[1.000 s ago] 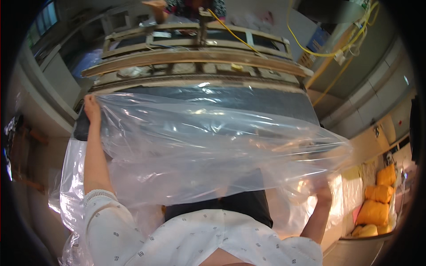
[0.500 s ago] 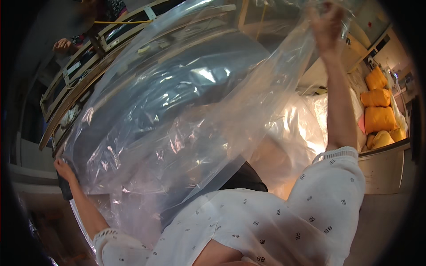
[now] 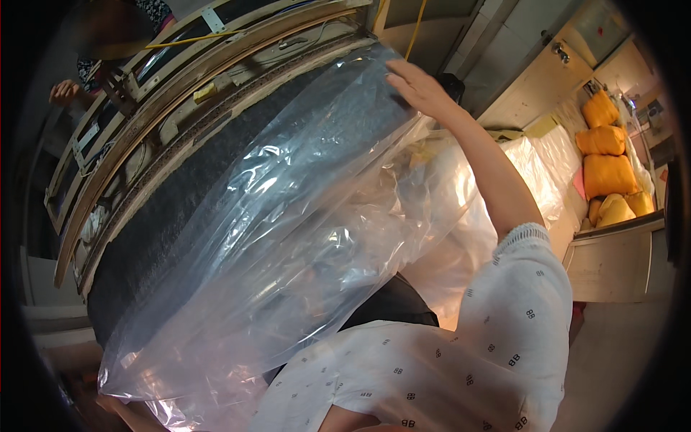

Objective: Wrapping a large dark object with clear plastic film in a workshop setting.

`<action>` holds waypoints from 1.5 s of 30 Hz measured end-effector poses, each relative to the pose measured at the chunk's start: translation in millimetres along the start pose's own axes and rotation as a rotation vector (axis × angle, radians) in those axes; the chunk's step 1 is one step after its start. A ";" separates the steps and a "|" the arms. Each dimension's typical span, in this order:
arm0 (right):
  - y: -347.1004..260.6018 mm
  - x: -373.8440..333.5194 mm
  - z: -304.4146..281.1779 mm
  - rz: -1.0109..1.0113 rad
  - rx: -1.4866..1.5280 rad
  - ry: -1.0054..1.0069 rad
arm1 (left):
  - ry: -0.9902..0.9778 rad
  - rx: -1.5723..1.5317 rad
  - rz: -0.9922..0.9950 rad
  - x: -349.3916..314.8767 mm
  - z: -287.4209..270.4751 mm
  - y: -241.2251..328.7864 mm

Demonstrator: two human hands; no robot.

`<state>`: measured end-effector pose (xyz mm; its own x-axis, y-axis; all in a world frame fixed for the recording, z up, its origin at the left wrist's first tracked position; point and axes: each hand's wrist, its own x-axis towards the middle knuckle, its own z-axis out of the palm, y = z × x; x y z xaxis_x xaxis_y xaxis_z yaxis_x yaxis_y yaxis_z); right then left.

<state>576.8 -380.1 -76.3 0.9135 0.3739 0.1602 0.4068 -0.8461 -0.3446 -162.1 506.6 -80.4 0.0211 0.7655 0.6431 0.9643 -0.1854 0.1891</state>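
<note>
A wide sheet of clear plastic film [image 3: 288, 187] lies in glossy folds across a long dark work surface [image 3: 165, 212] and hangs down in front of me. At the lower left, my left hand [image 3: 108, 405] is closed on the film's corner; shadow hides part of its fingers. My right hand [image 3: 421, 88] is at the surface's far right end. Its fingers are stretched out and laid on the film there. Between my two hands, the film's far edge runs slantwise, leaving a dark strip uncovered beyond it.
Behind the surface runs a long wooden frame [image 3: 216, 83] with metal plates and a yellow cord [image 3: 415, 32]. Another person's hand [image 3: 66, 92] shows at the upper left. More plastic [image 3: 529, 169] is heaped at right, near stacked orange bundles [image 3: 608, 176].
The film has come down from the air onto the dark surface. My right hand has dropped and moved left, its fingers now straight. My left hand has moved down toward me.
</note>
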 end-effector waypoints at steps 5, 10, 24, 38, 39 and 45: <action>-9.3 0.0 26.1 -0.113 -0.177 0.125 | -0.031 0.020 -0.088 -2.5 -1.5 8.3; -15.3 35.9 21.4 -0.006 -0.279 -0.017 | -0.053 0.062 -0.199 -14.1 6.7 -3.4; -74.1 -24.9 39.3 -0.316 -0.173 0.106 | -0.084 0.069 -0.298 6.3 1.8 -83.3; -64.9 3.9 42.5 -0.176 -0.170 0.056 | -0.051 -0.374 -0.094 -11.4 -14.2 -105.4; -67.4 3.0 42.7 -0.171 -0.173 0.047 | -0.077 -0.488 -0.150 -11.6 -16.1 -110.3; -83.6 -12.5 53.8 -0.229 -0.148 0.040 | 0.073 -0.637 -0.158 1.1 -44.1 -127.8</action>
<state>531.8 -293.6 -99.2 0.7957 0.5493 0.2554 0.5946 -0.7886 -0.1565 -297.0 504.0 -71.1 -0.1469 0.7740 0.6160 0.6088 -0.4201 0.6730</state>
